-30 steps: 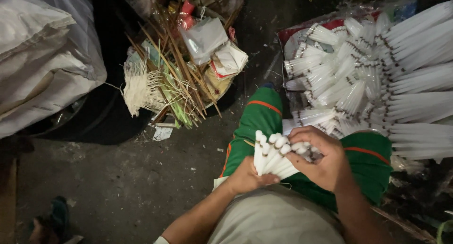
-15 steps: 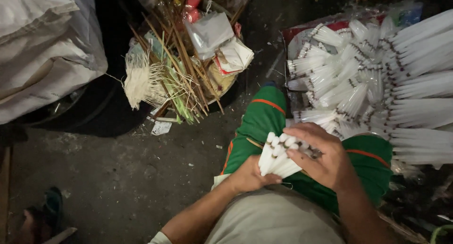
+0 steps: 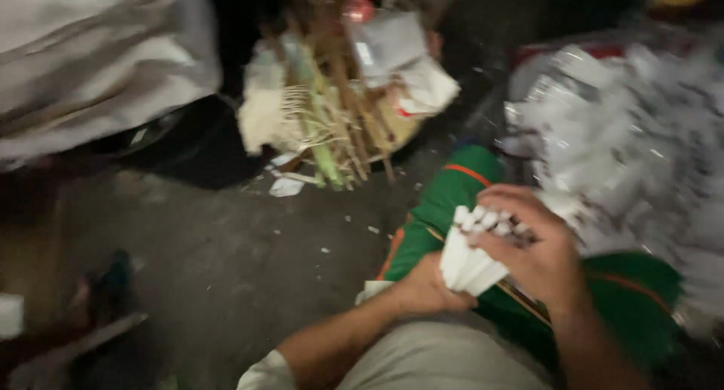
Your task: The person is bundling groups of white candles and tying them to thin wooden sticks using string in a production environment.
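Note:
Both my hands hold one bundle of white candles [image 3: 469, 253] over my lap. My left hand [image 3: 428, 286] grips the bundle's lower end from beneath. My right hand [image 3: 534, 248] wraps over its top, fingers across the candle tips. My legs under them wear green shorts with orange trim [image 3: 445, 201]. The picture is blurred by motion.
A large heap of white candles [image 3: 633, 148] lies at right on a red-edged sheet. A pile of sticks, straw and paper scraps [image 3: 339, 111] sits ahead on the dark floor. A pale sack [image 3: 90, 66] fills the upper left. A sandalled foot [image 3: 98, 299] shows at lower left.
The view has swung and blurred. My hands keep their hold on the candle bundle, which has shifted slightly in the frame.

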